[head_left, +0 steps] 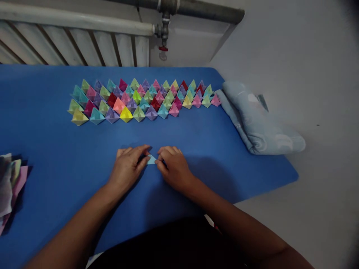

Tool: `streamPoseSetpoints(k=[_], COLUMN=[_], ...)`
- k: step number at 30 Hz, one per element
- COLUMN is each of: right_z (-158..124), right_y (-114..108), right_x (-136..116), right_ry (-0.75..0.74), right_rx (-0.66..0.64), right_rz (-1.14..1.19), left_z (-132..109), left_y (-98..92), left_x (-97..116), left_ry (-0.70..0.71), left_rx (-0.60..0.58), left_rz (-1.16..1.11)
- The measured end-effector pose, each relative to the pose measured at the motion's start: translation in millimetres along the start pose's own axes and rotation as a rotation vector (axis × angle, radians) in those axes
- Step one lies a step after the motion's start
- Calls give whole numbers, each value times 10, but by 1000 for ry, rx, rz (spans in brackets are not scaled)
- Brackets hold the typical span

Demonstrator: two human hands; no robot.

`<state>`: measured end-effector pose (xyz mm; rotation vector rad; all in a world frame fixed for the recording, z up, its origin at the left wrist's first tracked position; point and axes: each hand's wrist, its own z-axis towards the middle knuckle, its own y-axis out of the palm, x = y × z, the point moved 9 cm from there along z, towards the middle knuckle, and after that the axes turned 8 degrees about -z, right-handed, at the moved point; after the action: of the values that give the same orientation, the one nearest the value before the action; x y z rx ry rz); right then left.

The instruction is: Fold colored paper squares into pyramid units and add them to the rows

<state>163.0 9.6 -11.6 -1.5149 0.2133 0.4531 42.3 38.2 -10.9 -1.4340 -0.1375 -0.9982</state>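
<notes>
A small light-blue folded paper (151, 160), triangular where it shows, lies low over the blue surface between my two hands. My left hand (127, 162) pinches its left side with thumb and fingers. On the other side, my right hand (173, 164) has curled fingers, with the thumb and fingertip at the paper's right corner. Parts of the paper are hidden under the fingers. Beyond the hands, folded paper boats (139, 113) in many colours stand in several close rows.
A blue table surface (196, 138) spreads under everything. At the left edge lies a stack of paper sheets (17, 179). To the right is a folded light-blue cloth (252, 116) against the wall. Behind the table are a white radiator (78, 24) and a pipe valve with a red handle (163, 48).
</notes>
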Motion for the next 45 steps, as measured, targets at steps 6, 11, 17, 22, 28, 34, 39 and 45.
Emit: streamPoseSetpoints(k=[6, 11, 17, 22, 28, 34, 39, 45], right_z=[-10, -21, 16, 70, 103, 97, 86, 81], right_y=[-62, -74, 50, 55, 63, 49, 39, 40], right_x=[34, -161, -247, -252, -250, -242, -238, -238], right_ry=[39, -62, -147, -130, -97, -93, -77, -79], right_rx=[36, 39, -4, -7, -26, -14, -8, 4], right_rz=[75, 66, -44, -67, -52, -34, -25, -10], left_z=[13, 12, 44, 105, 36, -43, -33, -66], left_y=[-9, 1, 14, 12, -162, -133, -80, -83], left_x=[-7, -21, -88, -152, -177, -155, -161, -127], left_ry=[-16, -10, -27, -39, -10, 31, 31, 99], left_rx=[18, 22, -1, -43, -8, -85, -91, -78], left_rz=[-35, -36, -72, -203, -167, -98, -23, 80])
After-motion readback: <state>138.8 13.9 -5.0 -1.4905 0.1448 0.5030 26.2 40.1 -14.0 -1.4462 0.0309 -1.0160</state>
